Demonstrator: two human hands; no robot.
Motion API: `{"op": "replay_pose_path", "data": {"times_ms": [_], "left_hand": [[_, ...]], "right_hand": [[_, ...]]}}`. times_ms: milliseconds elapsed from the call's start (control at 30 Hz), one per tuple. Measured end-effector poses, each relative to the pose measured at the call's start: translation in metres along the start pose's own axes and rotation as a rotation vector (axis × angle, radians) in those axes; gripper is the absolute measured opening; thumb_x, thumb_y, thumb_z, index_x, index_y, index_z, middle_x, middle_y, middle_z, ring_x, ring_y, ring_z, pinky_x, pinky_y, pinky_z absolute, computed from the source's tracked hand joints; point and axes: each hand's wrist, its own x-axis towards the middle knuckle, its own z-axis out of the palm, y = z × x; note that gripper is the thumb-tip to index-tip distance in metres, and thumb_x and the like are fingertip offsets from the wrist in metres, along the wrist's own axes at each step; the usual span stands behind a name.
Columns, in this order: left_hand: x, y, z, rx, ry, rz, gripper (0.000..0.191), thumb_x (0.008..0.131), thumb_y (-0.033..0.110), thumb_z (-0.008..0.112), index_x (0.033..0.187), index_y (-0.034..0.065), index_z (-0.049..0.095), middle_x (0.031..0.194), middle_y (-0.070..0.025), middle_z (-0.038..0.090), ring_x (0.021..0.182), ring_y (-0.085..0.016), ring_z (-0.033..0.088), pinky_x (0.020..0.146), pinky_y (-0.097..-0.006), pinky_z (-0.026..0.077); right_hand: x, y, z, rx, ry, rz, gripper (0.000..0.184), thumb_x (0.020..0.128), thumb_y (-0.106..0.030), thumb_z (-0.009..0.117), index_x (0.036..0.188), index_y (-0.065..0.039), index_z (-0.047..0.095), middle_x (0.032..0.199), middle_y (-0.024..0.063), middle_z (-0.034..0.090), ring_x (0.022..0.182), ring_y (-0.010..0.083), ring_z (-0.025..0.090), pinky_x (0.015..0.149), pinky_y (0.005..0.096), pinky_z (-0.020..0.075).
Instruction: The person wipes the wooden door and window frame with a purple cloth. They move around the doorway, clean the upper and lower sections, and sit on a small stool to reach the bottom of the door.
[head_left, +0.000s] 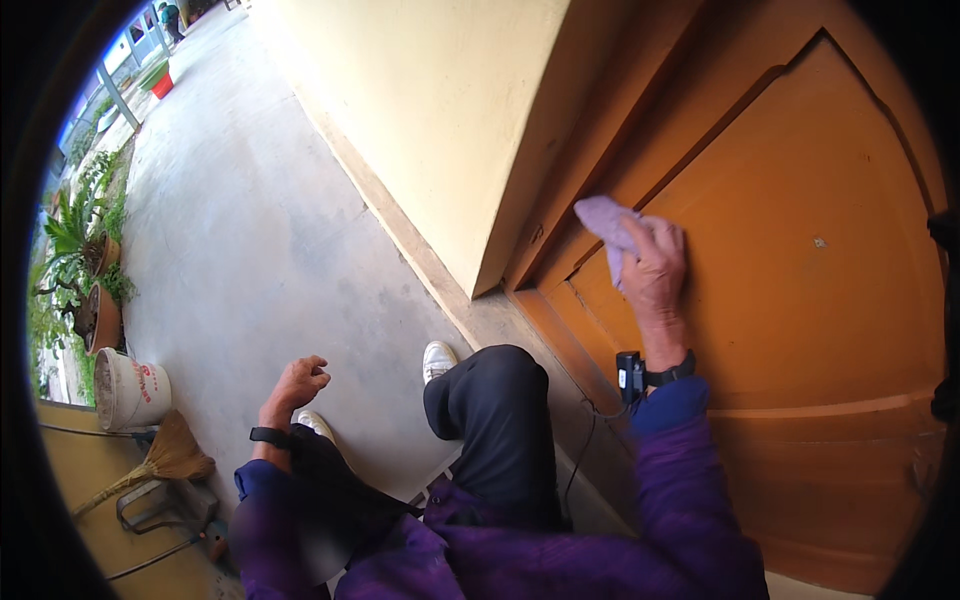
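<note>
My right hand (655, 262) holds a folded light purple cloth (606, 220) against the lower part of an orange-brown wooden door (795, 225), near the groove of its raised panel. Part of the cloth is hidden under the fingers. A small pale mark (820, 243) shows on the panel, right of the hand. My left hand (301, 381) hangs over my knee above the grey concrete floor, its fingers loosely bent and nothing seen in it. Beside the door, the wooden frame (536, 232) meets a cream wall (420, 97).
A white plastic bucket (135, 390), a straw broom (169, 454) and a metal-framed object (161, 506) lie at the lower left. Potted plants (105, 319) line the floor's left edge. Farther off are a red and green container (159, 81) and another person (171, 21).
</note>
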Motion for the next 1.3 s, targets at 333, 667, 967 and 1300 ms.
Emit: {"op": "replay_pose_path", "data": {"times_ms": [333, 667, 967, 1300], "left_hand": [[-0.024, -0.009, 0.004, -0.036, -0.028, 0.021, 0.041, 0.087, 0.017, 0.067, 0.123, -0.0037, 0.068, 0.104, -0.0223, 0.076, 0.097, -0.035, 0.073, 0.088, -0.0401, 0.057], [-0.025, -0.007, 0.006, -0.004, -0.066, 0.003, 0.039, 0.087, 0.016, 0.067, 0.12, -0.0031, 0.069, 0.101, -0.0223, 0.076, 0.094, -0.036, 0.074, 0.086, -0.0403, 0.057], [-0.011, 0.003, 0.008, 0.037, -0.109, -0.048, 0.04, 0.087, 0.016, 0.065, 0.122, -0.0039, 0.068, 0.105, -0.0212, 0.076, 0.097, -0.032, 0.073, 0.089, -0.0387, 0.056], [-0.001, -0.008, 0.018, 0.082, -0.117, -0.046, 0.042, 0.086, 0.016, 0.065, 0.123, -0.0039, 0.068, 0.101, -0.0198, 0.076, 0.093, -0.029, 0.073, 0.087, -0.0373, 0.056]], "right_hand": [[0.006, -0.018, 0.051, -0.187, -0.032, -0.073, 0.038, 0.078, 0.004, 0.07, 0.112, -0.012, 0.074, 0.112, 0.0114, 0.065, 0.106, 0.0353, 0.059, 0.093, 0.0439, 0.0516], [-0.126, -0.016, 0.177, -0.163, -0.56, 0.248, 0.035, 0.083, -0.003, 0.064, 0.116, -0.006, 0.072, 0.115, 0.0134, 0.067, 0.113, 0.0355, 0.057, 0.1, 0.0419, 0.0493], [-0.222, 0.013, 0.257, 0.64, -0.542, 1.326, 0.033, 0.088, -0.008, 0.061, 0.117, 0.002, 0.071, 0.122, 0.0164, 0.07, 0.111, 0.0285, 0.069, 0.092, 0.0427, 0.0568], [-0.285, 0.05, 0.2, 0.895, -0.376, 1.125, 0.04, 0.105, -0.016, 0.036, 0.133, -0.005, 0.062, 0.134, 0.0095, 0.065, 0.122, 0.0256, 0.062, 0.094, 0.0416, 0.0563]]}}
